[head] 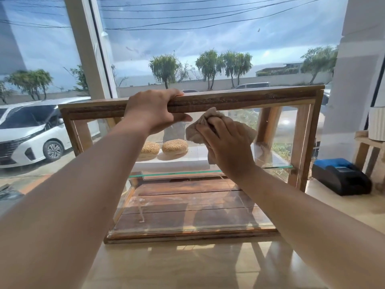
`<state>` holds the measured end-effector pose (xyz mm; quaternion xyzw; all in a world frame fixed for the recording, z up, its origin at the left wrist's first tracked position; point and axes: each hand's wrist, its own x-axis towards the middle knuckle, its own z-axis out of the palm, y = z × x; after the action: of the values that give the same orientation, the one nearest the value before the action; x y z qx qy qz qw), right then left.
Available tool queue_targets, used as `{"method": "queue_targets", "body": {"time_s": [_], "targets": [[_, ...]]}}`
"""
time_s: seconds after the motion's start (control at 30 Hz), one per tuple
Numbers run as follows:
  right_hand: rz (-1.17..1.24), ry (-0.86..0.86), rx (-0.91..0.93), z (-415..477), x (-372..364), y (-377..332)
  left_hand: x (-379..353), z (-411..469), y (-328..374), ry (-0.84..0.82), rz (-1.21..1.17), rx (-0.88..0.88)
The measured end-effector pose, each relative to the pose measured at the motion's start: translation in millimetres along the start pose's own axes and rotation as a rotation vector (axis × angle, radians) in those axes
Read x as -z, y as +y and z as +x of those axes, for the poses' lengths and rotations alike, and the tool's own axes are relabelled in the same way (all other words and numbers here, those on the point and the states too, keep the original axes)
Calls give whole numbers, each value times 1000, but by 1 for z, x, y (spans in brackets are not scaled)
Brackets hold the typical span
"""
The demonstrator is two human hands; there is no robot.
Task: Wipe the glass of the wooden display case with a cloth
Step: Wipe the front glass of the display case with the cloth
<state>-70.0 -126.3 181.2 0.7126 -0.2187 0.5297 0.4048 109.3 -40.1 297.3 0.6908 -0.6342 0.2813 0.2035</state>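
The wooden display case [250,100] stands on a pale counter in front of a big window. My left hand [152,110] grips the case's top front rail near its left half. Pressed flat against the upper part of the front glass [277,147], my right hand [227,147] holds a crumpled beige cloth [208,122], which bunches out above and beside the fingers. Two sesame buns [175,146] lie on a white tray on the glass shelf inside. The wooden floor of the case shows below.
A black and blue receipt printer [341,176] sits on the counter to the right of the case. Beyond it stand a wooden stand and a white ribbed pot [377,124]. The window [187,49] behind shows a parked white car [31,134].
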Motion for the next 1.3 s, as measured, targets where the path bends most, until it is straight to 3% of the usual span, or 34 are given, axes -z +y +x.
{"method": "queue_targets", "body": {"time_s": [0.2,0.3,0.37,0.47,0.67,0.73,0.8,1.0,1.17,1.3], "targets": [[-37,-144,434,-26,11,43,1,0,1,-8,4,11],[-91,-212,441,-36,27,88,0,1,1,0,-2,13],[-138,-225,315,-41,39,114,0,0,0,0,2,18],[-182,-211,-54,-54,54,135,-1,0,-1,12,13,16],[-131,-135,-633,-92,42,83,-3,1,-2,18,6,16],[-96,-85,-751,-92,31,59,-3,1,-2,17,3,15],[-70,-49,-755,-80,23,43,-3,1,-3,14,-2,12],[4,-28,-396,-25,7,6,-3,1,-2,6,-15,13],[91,-192,238,-41,6,-10,-3,2,-3,-9,-22,21],[-14,-191,447,-52,6,19,-3,1,-4,2,-19,25]]}}
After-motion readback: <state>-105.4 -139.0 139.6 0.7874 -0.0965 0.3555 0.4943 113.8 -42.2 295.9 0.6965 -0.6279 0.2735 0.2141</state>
